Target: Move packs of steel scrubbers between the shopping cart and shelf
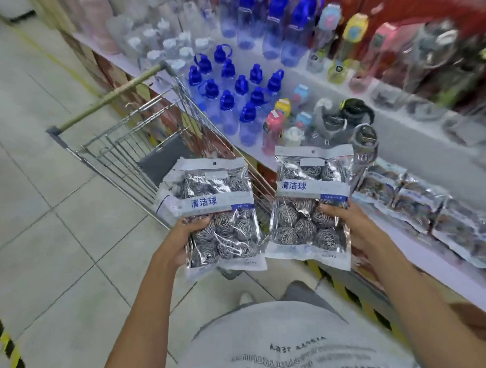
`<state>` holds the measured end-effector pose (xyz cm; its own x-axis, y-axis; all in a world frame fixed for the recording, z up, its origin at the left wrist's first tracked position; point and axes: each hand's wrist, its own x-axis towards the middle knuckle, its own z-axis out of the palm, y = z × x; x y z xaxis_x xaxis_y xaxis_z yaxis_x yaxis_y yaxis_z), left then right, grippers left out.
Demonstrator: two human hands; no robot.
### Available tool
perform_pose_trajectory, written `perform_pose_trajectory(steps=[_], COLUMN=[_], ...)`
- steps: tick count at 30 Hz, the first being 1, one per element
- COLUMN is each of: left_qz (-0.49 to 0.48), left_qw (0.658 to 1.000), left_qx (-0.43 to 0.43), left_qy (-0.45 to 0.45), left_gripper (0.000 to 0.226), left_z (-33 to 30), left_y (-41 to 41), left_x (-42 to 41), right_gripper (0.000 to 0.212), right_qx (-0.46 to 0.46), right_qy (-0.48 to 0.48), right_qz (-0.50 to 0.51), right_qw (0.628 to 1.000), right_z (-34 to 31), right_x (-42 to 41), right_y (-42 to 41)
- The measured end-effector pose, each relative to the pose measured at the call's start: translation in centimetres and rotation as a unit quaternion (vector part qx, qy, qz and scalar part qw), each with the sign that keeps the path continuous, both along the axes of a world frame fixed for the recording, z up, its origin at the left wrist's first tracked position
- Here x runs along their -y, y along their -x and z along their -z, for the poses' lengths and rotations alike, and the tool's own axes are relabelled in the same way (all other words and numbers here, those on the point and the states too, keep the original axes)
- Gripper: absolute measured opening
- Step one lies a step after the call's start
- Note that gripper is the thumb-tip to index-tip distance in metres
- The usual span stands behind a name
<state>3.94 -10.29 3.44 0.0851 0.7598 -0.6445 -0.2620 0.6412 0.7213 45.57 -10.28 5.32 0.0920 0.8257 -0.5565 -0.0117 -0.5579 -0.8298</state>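
The left hand (180, 241) grips the lower left edge of one pack (218, 212) of steel scrubbers, thumb on the front, fingers behind. The right hand (350, 227) holds a second pack (309, 209) the same way by its lower right edge. Both packs are upright, side by side, above the near end of the cart (130, 149). More packs (418, 202) lie flat on the shelf (417, 155) to the right, with blue bottles (233, 101) further along it.
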Motion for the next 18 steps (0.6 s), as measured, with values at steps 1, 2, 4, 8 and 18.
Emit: perform_pose_trajectory(steps=[1, 2, 4, 8, 18], left_qz=[0.012, 0.024, 0.044, 0.106, 0.316], left_qw=[1.000, 0.999, 0.997, 0.990, 0.946], left_qx=[-0.015, -0.033, -0.056, -0.097, -0.069], left_qy=[0.001, 0.001, 0.003, -0.017, -0.019], left_gripper=[0.059, 0.056, 0.055, 0.082, 0.063], left_z=[-0.2, -0.3, -0.4, -0.9, -1.5], left_y=[-1.1, -2.2, -4.9, -11.7, -32.8], left_x=[-0.2, -0.3, -0.4, 0.7, 10.8], right_gripper=[0.062, 0.062, 0.075, 0.085, 0.053], right_qx=[0.000, -0.003, -0.025, -0.041, -0.056], right_qy=[-0.005, -0.008, -0.001, -0.003, -0.009], right_qz=[0.021, 0.049, 0.108, 0.182, 0.331], right_qw=[1.000, 0.999, 0.994, 0.982, 0.942], right_z=[-0.1, -0.2, -0.2, -0.8, -1.8], right_x=[1.3, 2.7, 5.7, 12.5, 32.8], right_y=[-1.1, -2.2, -4.6, -9.5, -19.9])
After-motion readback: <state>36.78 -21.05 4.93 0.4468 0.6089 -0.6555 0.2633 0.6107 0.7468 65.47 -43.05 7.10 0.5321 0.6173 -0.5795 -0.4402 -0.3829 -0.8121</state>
